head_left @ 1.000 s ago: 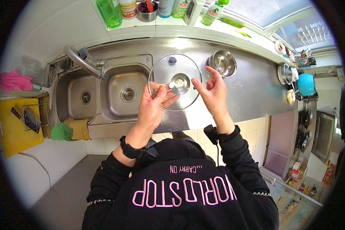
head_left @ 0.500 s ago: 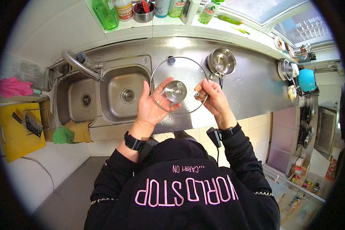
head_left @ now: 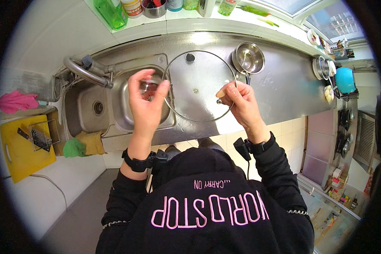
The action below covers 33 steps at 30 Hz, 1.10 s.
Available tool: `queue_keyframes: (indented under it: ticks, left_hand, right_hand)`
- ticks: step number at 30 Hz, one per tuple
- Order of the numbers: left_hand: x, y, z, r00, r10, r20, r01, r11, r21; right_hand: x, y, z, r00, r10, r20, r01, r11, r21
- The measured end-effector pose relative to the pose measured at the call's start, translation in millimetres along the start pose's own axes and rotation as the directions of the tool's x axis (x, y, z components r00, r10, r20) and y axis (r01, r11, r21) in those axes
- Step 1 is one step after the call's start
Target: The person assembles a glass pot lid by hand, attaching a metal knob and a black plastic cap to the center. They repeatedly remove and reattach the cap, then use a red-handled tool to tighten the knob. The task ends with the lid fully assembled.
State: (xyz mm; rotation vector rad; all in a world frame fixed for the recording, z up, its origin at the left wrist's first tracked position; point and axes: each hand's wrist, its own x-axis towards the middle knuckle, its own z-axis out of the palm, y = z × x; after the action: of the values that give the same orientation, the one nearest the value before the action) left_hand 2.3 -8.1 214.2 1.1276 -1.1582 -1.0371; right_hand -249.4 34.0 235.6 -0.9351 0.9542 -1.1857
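While our right hand (head_left: 241, 101) is pinching the rim of the round glass lid (head_left: 199, 86) between thumb and fingers, we are holding the lid flat above the steel counter (head_left: 279, 89). Our left hand (head_left: 146, 99) is closing its fingers on a small round knob (head_left: 148, 89) just beside the lid's opposite edge, over the sink basin (head_left: 127, 114). Beyond the lid, a small steel pot (head_left: 248, 58) is sitting near our right hand, and the faucet (head_left: 86, 72) is arching past our left.

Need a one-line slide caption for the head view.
Left hand and right hand hold a round glass lid over a steel counter beside the sink.
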Motion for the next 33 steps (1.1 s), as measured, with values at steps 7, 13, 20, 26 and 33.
queue_keyframes:
  ticks: [7, 13, 20, 26, 33]
  left_hand:
    - [1.8, 30.6, 11.8, 0.979, 0.080, 0.188, -0.143, 0.925, 0.351]
    - [2.0, 40.3, 8.1, 0.954, 0.001, 0.301, -0.117, 0.923, 0.367]
    - [6.1, 30.6, 5.1, 0.910, -0.202, 0.363, 0.137, 0.971, 0.197]
    - [1.3, 25.3, 6.1, 0.909, -0.140, 0.393, 0.107, 0.989, 0.104]
    - [-13.2, 46.0, 17.3, 0.960, 0.210, 0.184, -0.264, 0.897, 0.354]
  right_hand:
    - [-4.6, -3.9, 9.9, 1.000, -0.030, -0.003, 0.030, 0.995, -0.096]
    - [-12.7, -19.6, 19.8, 0.999, -0.047, 0.022, 0.050, 0.987, -0.153]
    - [-21.5, -29.0, 32.9, 0.996, -0.084, -0.002, 0.081, 0.963, -0.258]
    - [-24.9, -23.3, 29.0, 0.991, -0.129, -0.027, 0.120, 0.966, -0.228]
    - [-28.3, -24.5, 31.5, 0.988, -0.127, -0.087, 0.104, 0.967, -0.233]
